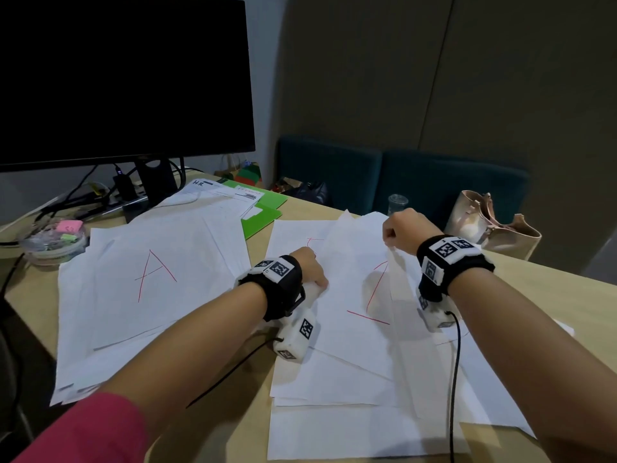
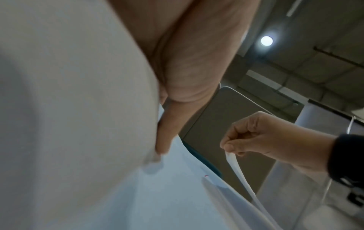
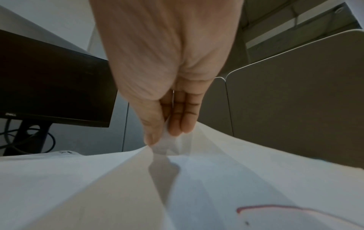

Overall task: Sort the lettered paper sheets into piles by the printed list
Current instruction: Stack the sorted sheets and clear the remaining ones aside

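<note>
A dark monitor (image 1: 123, 75) is standing at the left of the desk (image 1: 30, 289), and before it a pile of sheets topped by a red "A" (image 1: 157, 272) is lying flat. Right of that, the left hand (image 1: 309, 267) is pressing curled fingers (image 2: 164, 140) down onto a loose spread of sheets (image 1: 337, 379). Furthest right, the right hand (image 1: 402, 228) is pinching one sheet's edge (image 1: 395, 262) between thumb and fingers (image 3: 177, 121), lifting it off that spread.

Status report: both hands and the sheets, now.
Right hand pinches a lifted sheet by its edge. Left hand rests on the unsorted pile. A pile lies left. Nothing in the way.
</note>
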`<state>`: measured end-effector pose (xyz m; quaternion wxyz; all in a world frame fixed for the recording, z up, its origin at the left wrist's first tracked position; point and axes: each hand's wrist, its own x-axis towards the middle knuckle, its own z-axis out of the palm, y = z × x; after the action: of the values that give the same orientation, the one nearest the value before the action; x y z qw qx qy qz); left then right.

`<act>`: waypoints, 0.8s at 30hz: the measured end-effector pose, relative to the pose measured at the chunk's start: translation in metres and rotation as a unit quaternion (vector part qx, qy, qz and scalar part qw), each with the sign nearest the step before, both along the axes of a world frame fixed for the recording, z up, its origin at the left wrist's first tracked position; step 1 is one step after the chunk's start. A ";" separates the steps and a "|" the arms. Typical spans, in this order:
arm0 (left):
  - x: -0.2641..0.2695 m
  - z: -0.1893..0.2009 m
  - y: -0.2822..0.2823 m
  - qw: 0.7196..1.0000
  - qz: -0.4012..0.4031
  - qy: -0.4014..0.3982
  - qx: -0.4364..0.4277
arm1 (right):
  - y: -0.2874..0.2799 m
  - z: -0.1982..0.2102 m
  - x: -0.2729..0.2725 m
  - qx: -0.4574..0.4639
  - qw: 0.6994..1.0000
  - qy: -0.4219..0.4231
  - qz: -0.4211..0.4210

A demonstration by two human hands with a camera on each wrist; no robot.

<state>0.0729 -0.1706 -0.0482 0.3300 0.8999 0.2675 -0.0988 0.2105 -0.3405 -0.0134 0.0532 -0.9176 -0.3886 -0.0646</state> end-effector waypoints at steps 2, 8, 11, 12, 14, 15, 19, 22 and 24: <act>0.001 0.001 -0.003 0.999 -0.008 -0.025 -0.021 | 0.005 0.001 0.001 0.020 1.000 0.002 -0.004; -0.002 -0.002 -0.015 0.988 0.012 -0.095 -0.123 | 0.023 0.008 -0.004 0.168 0.984 0.045 -0.028; 0.000 -0.004 -0.020 0.983 0.022 -0.127 -0.131 | 0.032 0.009 -0.008 0.189 0.976 0.106 -0.036; 0.000 -0.003 -0.020 0.983 0.027 -0.141 -0.111 | 0.034 0.008 -0.010 0.189 0.973 0.125 -0.035; 0.000 0.004 -0.015 0.984 0.055 -0.166 -0.042 | 0.035 0.007 -0.012 0.189 0.969 0.160 -0.027; -0.001 0.010 -0.011 0.982 0.072 -0.174 0.001 | 0.036 0.007 -0.012 0.192 0.966 0.174 -0.021; -0.007 0.047 0.020 0.956 0.124 -0.211 0.158 | 0.043 0.009 -0.017 0.220 0.950 0.224 -0.012; -0.015 0.079 0.045 0.924 0.153 -0.236 0.260 | 0.058 0.012 -0.028 0.226 0.940 0.256 -0.001; -0.022 0.101 0.060 0.902 0.163 -0.240 0.320 | 0.071 0.009 -0.035 0.215 0.940 0.265 0.008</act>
<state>0.0506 -0.1108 0.0533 0.0899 0.8973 0.3401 0.2667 0.1754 -0.2691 -0.0041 0.3511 -0.8651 -0.3441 0.0993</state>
